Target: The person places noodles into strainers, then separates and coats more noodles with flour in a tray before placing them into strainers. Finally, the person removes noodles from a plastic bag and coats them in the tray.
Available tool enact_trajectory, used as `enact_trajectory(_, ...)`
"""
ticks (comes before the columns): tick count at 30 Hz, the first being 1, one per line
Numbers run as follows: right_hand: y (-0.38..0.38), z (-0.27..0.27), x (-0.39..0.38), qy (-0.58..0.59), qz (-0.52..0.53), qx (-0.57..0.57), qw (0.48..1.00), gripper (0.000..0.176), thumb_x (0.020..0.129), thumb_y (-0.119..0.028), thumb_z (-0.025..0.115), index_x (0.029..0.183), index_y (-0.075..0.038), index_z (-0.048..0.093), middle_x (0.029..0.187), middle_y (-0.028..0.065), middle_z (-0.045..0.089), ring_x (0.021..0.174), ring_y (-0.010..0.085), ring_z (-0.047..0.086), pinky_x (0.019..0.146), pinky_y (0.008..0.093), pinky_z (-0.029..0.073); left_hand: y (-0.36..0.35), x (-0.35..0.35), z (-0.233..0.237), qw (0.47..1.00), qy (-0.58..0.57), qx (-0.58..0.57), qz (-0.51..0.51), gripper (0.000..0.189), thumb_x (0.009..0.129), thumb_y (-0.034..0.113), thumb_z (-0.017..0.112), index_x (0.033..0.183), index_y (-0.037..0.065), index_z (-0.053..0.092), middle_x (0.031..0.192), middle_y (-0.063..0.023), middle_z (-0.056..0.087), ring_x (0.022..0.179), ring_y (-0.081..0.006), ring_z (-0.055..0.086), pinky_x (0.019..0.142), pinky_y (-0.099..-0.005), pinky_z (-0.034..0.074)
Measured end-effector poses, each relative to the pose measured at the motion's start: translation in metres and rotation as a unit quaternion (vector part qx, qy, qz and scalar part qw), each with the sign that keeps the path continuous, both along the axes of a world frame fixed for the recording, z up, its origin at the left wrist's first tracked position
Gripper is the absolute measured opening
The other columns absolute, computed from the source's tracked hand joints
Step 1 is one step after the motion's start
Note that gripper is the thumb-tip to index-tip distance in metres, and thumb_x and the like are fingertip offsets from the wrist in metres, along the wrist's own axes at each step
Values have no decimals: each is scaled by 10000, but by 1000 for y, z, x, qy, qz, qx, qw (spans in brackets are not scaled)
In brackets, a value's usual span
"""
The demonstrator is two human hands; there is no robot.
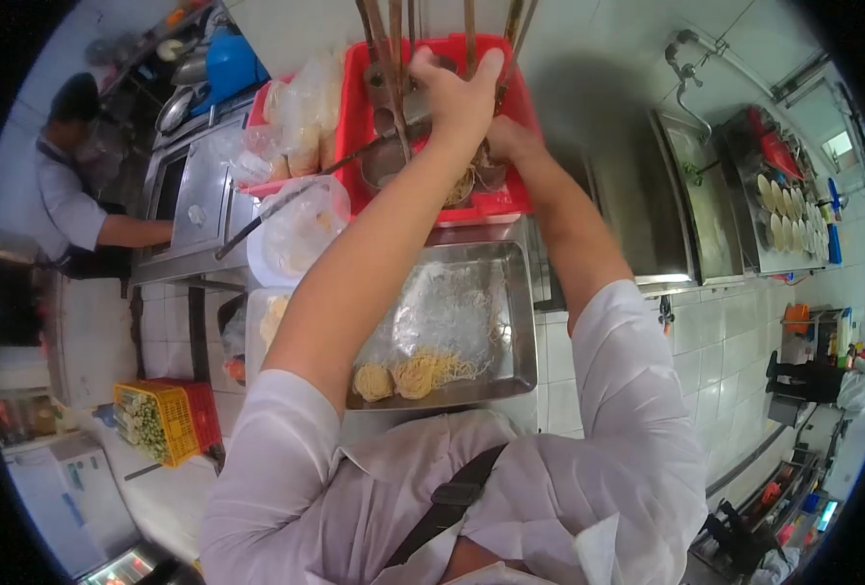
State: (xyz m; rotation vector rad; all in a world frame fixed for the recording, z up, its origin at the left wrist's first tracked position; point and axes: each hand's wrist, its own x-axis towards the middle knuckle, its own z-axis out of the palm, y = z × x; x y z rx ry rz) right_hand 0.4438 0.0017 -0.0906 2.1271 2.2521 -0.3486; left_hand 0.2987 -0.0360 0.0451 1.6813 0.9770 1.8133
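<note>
At the red tub (500, 203), it pays to keep each strainer (384, 164) upright and its long handle (395, 58) out of the way. The left hand (460, 97) has thumb and forefinger spread; the right hand's (512, 139) fingers are hidden, so their grip I cannot tell. The strainers look dull grey; thin, tangled noodles (460, 190) sit low in the tub.

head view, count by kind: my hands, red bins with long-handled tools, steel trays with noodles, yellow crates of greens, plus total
Hands (left hand, right hand): 2
Red bin with long-handled tools: 1
Steel tray with noodles: 1
Yellow crate of greens: 1
Total: 5
</note>
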Motion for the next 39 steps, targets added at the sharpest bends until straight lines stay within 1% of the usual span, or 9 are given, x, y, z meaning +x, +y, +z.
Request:
enact_trajectory(1,1,-1,1,-4,2,3,1000,427,802,-119,675,1217,-46,598,1186,228,649,1144,376,616,949,469,519,8,9,-8,962,-77,-234,-116,312,974,226,568,1198,13,529,1098,-163,642,1034,-294,619,897,-367,485)
enact_trajectory(5,-15,38,-13,23,-104,13,994,381,697,-104,784,1035,36,675,1031,236,692,986,364,677,842,433,564,35,-9,-30,955,187,-127,-191,250,997,245,538,1027,1,583,762,-89,655,692,-233,650,700,-382,512)
enact_trajectory(12,-12,114,-17,147,-204,-87,964,259,712,-135,739,920,20,729,950,185,729,894,312,714,764,410,588,44,-13,-35,952,211,-80,-205,223,999,219,529,1010,2,577,751,-90,622,704,-205,637,665,-366,501)
enact_trajectory(15,17,53,11,4,-93,29,995,301,753,-215,726,966,-5,695,872,176,720,886,342,703,822,431,564,45,-14,-35,947,212,-102,-219,219,999,222,525,988,8,569,750,-77,615,711,-195,629,682,-361,498)
enact_trajectory(21,20,-27,23,197,158,149,956,492,743,-319,735,1147,-50,655,1201,220,638,1033,394,645,917,458,511,42,-17,-35,938,226,-90,-247,204,995,230,528,984,28,555,727,-48,580,667,-167,593,636,-351,499)
enact_trajectory(26,-23,58,-14,128,-183,-122,967,405,762,-190,737,1056,76,653,1074,254,681,925,364,697,823,421,564,37,-16,-42,947,176,-120,-241,214,1001,246,538,1005,33,561,718,-46,569,631,-156,584,553,-331,491)
enact_trajectory(32,-45,46,-13,-95,-89,-46,990,284,722,-215,766,939,-33,745,943,204,715,914,332,705,787,430,563,30,-21,-42,962,136,-131,-199,240,1003,263,551,1032,26,569,728,-46,577,609,-148,580,532,-323,492)
enact_trajectory(35,-36,69,0,147,-178,44,972,238,742,-160,752,946,-37,742,937,213,710,902,340,703,770,435,558,32,-24,-42,962,141,-114,-202,247,1000,266,555,1046,24,572,745,-49,592,622,-149,593,525,-314,492)
enact_trajectory(39,-40,88,1,106,-52,132,984,205,794,-153,709,943,-13,719,961,238,695,952,364,686,797,447,546,42,-26,-45,959,164,-117,-202,246,996,255,559,1024,14,597,799,-71,642,718,-158,629,648,-327,513)
